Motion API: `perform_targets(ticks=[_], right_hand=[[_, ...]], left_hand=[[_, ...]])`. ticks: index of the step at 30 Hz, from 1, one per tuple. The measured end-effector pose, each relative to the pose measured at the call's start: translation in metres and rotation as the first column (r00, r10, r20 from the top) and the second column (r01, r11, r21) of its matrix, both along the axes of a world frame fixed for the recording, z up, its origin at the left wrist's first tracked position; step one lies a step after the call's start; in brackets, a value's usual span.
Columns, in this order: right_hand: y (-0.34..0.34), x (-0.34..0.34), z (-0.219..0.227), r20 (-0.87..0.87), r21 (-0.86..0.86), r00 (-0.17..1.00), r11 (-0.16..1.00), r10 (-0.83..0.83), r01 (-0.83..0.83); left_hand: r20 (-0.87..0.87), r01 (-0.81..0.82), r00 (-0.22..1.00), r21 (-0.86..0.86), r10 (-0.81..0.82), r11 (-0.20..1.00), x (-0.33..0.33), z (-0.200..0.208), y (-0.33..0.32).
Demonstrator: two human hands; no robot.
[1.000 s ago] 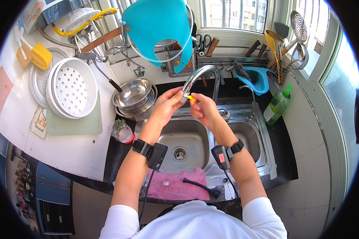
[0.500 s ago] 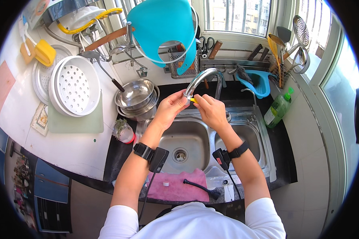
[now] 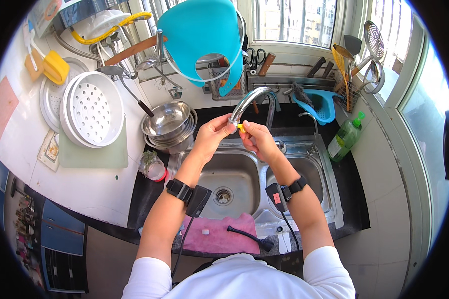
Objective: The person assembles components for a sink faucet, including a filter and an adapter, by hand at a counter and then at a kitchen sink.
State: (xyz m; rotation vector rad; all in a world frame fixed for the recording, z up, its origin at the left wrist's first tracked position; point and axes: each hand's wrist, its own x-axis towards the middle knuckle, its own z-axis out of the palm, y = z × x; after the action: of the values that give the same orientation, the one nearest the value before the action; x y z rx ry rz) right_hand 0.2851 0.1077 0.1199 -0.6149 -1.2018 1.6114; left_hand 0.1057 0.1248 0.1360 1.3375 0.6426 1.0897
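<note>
Over the sink [image 3: 219, 172] curves a chrome faucet [image 3: 248, 95]. My left hand [image 3: 210, 138] is closed round the end of its spout, the thumb and fingers pinching a metal fitting there. From the right, my right hand [image 3: 261, 141] pinches a small yellow piece [image 3: 241, 128] against the spout's mouth. That piece looks like a winged key, but the fingers partly cover it. On the near edge of the counter lie a pink cloth [image 3: 214, 243], a small white ring-like piece [image 3: 205, 231] and a short black flexible hose [image 3: 245, 235] with a wider head.
Nested steel bowls [image 3: 167, 122] and a jar with a plant [image 3: 153, 167] stand left of the sink. To the right is a green bottle [image 3: 345, 139]; behind it, a blue basket [image 3: 322, 107]. A turquoise bib [image 3: 199, 35] hangs above the faucet.
My right hand has turned, its fingers opening downward a little, and more of the yellow piece shows. The left hand keeps its hold. The whole view has shifted slightly.
</note>
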Motion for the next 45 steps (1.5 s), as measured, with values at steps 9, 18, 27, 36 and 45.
perform_targets(ticks=[9, 18, 27, 36, 45], right_hand=[[-0.021, -0.004, 0.006, -0.033, -0.071, 0.999, 0.997, -0.004, 0.002], [-0.012, -0.021, -0.008, 0.085, 0.029, 0.958, 0.962, -0.272, 0.271], [-0.01, -0.025, -0.001, -0.264, -0.251, 0.962, 0.968, -0.075, 0.007], [-0.017, -0.024, 0.003, 0.044, -0.064, 0.97, 0.968, -0.241, 0.243], [-0.012, -0.003, 0.01, 0.016, 0.967, 0.12, -0.016, -0.993, -0.254]], left_hand=[[-0.167, 0.018, 0.986, 0.058, -0.008, 0.998, -0.011, 0.007, -0.003], [-0.23, -0.002, 0.973, 0.077, 0.02, 0.997, -0.009, 0.011, -0.007], [-0.207, -0.011, 0.978, 0.133, 0.038, 0.991, -0.006, 0.005, -0.003], [-0.239, 0.02, 0.971, 0.114, 0.007, 0.993, -0.01, 0.01, -0.008], [-0.231, 0.1, 0.971, 0.133, -0.067, 0.986, -0.017, 0.009, -0.001]])
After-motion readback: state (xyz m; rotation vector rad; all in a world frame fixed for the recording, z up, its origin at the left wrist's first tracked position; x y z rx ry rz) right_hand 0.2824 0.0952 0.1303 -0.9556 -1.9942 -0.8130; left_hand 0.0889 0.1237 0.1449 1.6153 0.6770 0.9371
